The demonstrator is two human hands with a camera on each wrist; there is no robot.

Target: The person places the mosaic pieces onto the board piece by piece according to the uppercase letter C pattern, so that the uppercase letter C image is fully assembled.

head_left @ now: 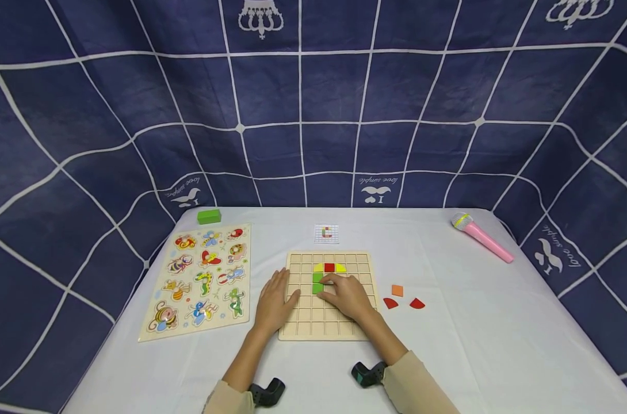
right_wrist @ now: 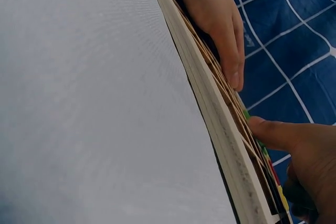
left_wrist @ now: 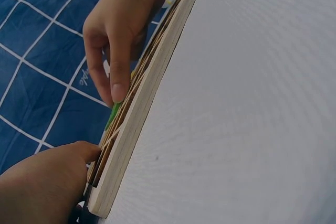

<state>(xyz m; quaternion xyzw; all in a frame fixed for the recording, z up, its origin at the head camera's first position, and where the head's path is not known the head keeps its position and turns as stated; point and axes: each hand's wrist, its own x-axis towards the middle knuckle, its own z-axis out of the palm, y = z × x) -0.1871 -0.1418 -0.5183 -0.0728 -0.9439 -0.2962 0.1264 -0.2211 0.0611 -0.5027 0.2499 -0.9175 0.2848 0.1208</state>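
A square wooden grid board (head_left: 303, 329) lies on the white table. Its upper part holds a red square tile (head_left: 329, 267) between two yellow quarter-round tiles, with two green square tiles (head_left: 317, 278) one below the other under the left yellow one. My right hand (head_left: 348, 295) is over the board, its thumb and forefinger pinching the lower green square tile (head_left: 317, 288) at its top and bottom edges. At the board's left edge rests my left hand (head_left: 274, 305), fingers straight and thumb on the grid. Both wrist views show the board edge-on.
Right of the board lie an orange square tile (head_left: 397, 291) and two red quarter-round tiles (head_left: 417, 303). Behind it is a small pattern card (head_left: 326, 234). An animal puzzle board (head_left: 217, 313) and a green block (head_left: 209, 217) are left; a pink toy microphone (head_left: 486, 241) is far right.
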